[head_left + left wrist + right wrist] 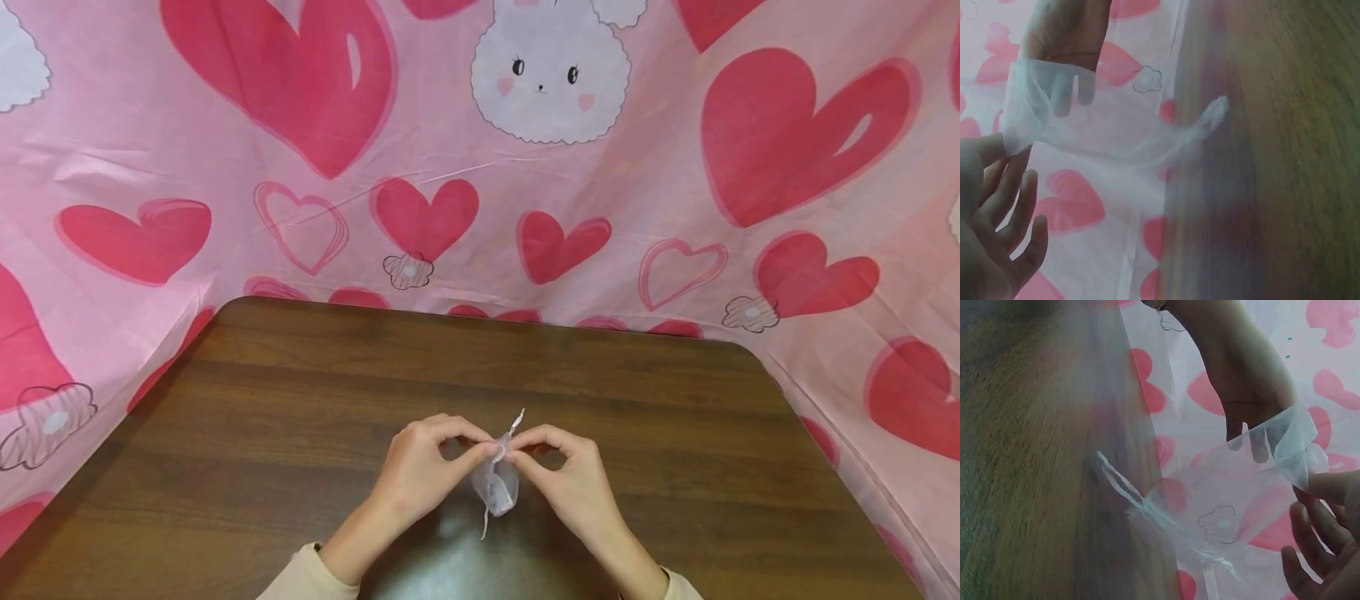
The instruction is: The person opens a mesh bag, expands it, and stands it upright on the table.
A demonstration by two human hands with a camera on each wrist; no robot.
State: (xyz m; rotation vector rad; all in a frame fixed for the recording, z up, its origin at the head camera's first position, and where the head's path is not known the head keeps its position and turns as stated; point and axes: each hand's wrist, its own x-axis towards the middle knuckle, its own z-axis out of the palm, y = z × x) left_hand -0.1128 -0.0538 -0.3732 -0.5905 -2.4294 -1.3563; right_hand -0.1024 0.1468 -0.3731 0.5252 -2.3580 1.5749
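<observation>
Between my two hands hangs a small sheer white drawstring pouch (501,492), see-through like organza. My left hand (423,462) pinches one side of its upper edge between thumb and forefinger. Opposite it, my right hand (572,475) pinches the other side the same way, the fingertips of both hands close together. A thin white drawstring (484,525) sticks out below and above the pouch. In the left wrist view the pouch (1116,125) stretches sideways from the pinching fingers; the right wrist view shows a looped cord (1124,481) at its far side. Whether anything lies inside I cannot tell.
Under the hands is a dark brown wooden table (300,400) with rounded far corners. A pink cloth (450,150) printed with hearts and a white animal face hangs behind and along both sides of it.
</observation>
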